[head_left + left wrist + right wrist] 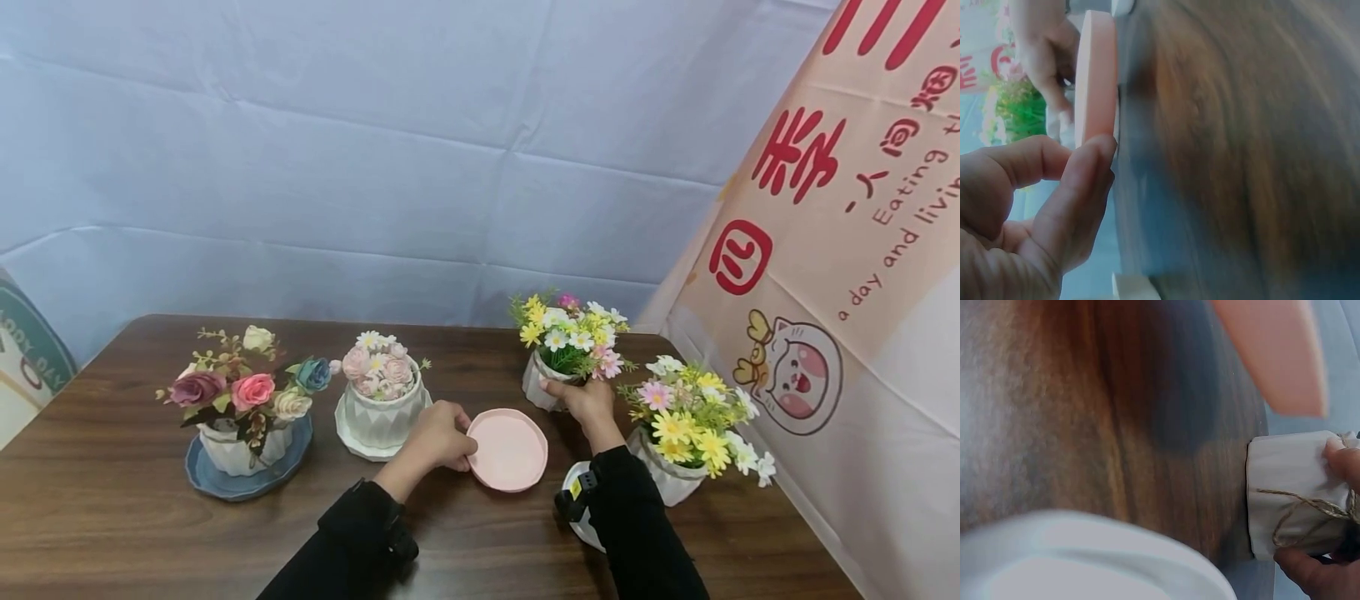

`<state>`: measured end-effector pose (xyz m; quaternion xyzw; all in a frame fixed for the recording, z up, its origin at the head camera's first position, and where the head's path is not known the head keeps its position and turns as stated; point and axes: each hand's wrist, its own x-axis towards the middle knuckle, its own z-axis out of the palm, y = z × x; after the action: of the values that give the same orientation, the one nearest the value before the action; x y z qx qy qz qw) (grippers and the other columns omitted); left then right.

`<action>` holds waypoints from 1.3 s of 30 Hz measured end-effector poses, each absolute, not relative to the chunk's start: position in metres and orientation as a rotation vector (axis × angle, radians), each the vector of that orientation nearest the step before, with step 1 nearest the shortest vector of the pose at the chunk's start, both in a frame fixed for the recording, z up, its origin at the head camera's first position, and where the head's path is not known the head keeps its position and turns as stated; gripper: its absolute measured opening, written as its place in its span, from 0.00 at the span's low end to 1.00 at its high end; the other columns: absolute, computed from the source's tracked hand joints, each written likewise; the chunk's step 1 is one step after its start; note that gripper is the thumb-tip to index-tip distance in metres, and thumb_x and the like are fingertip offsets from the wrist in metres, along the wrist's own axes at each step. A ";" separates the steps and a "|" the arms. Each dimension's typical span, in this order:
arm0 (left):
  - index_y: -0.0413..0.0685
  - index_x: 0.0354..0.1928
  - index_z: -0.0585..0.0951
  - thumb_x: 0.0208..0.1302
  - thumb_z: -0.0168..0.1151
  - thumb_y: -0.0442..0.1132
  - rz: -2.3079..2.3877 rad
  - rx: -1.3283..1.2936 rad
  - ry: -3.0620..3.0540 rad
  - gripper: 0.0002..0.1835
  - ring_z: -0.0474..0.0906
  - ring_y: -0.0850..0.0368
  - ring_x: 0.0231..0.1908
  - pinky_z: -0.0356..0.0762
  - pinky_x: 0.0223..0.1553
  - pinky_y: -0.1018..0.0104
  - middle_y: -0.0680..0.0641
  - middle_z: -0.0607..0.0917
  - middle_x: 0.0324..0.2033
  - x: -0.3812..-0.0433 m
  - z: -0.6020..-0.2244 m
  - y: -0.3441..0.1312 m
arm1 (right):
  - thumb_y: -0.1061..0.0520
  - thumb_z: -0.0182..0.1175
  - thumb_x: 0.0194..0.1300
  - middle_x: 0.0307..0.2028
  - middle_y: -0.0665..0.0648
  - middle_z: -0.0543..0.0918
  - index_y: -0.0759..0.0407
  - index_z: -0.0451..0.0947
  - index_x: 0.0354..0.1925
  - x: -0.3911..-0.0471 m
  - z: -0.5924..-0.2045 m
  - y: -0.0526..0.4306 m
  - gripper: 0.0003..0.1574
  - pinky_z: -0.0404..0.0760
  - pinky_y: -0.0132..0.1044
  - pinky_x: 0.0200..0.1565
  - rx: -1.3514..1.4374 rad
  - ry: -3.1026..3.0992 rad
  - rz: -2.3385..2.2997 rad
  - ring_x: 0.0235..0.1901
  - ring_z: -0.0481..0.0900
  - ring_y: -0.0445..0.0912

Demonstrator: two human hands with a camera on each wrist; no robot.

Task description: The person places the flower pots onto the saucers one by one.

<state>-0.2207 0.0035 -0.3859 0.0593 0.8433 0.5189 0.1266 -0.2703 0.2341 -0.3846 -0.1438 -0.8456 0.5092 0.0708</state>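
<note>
Here, pink dish between pinched left fingers, white pot within curled right fingers, "Eating" on banner.

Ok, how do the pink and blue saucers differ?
The pink saucer is bare; the blue saucer bears a white flower pot.
The left grip pinches the pink saucer; the blue saucer is unheld.
Shared: both are roughly round.

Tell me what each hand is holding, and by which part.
The left hand pinches the pink saucer by its rim; the right hand grips the twine-tied pot by its sides.
</note>
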 end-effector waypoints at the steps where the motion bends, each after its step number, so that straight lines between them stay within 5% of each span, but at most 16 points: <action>1: 0.33 0.32 0.75 0.44 0.59 0.23 1.511 0.165 2.453 0.09 0.78 0.57 0.12 0.78 0.16 0.68 0.45 0.77 0.09 -0.221 -0.386 0.002 | 0.55 0.70 0.51 0.62 0.71 0.62 0.67 0.56 0.66 -0.270 -0.384 0.234 0.50 0.65 0.50 0.58 -0.435 -2.548 1.528 0.60 0.62 0.60; 21: 0.38 0.27 0.73 0.45 0.64 0.27 1.202 0.113 2.733 0.08 0.75 0.62 0.10 0.74 0.14 0.73 0.50 0.76 0.11 -0.218 -0.390 -0.015 | 0.51 0.66 0.55 0.62 0.74 0.59 0.71 0.51 0.67 -0.268 -0.384 0.236 0.52 0.65 0.53 0.57 -0.443 -2.613 1.563 0.59 0.62 0.63; 30: 0.40 0.25 0.76 0.42 0.68 0.30 0.957 0.107 2.863 0.09 0.73 0.55 0.19 0.72 0.21 0.69 0.48 0.74 0.18 -0.221 -0.391 -0.013 | 0.51 0.66 0.55 0.60 0.75 0.61 0.72 0.53 0.66 -0.269 -0.383 0.237 0.51 0.67 0.52 0.56 -0.441 -2.642 1.562 0.57 0.64 0.63; 39: 0.37 0.29 0.77 0.43 0.64 0.25 1.048 0.149 2.783 0.08 0.75 0.60 0.14 0.73 0.17 0.72 0.48 0.76 0.16 -0.219 -0.389 -0.016 | 0.50 0.66 0.55 0.58 0.76 0.64 0.74 0.55 0.65 -0.274 -0.379 0.240 0.49 0.67 0.53 0.56 -0.411 -2.745 1.490 0.55 0.65 0.65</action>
<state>-0.2189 -0.0162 -0.3885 0.0497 0.9315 0.3509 0.0818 -0.2741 0.2400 -0.3792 -0.1306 -0.8714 0.4729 -0.0045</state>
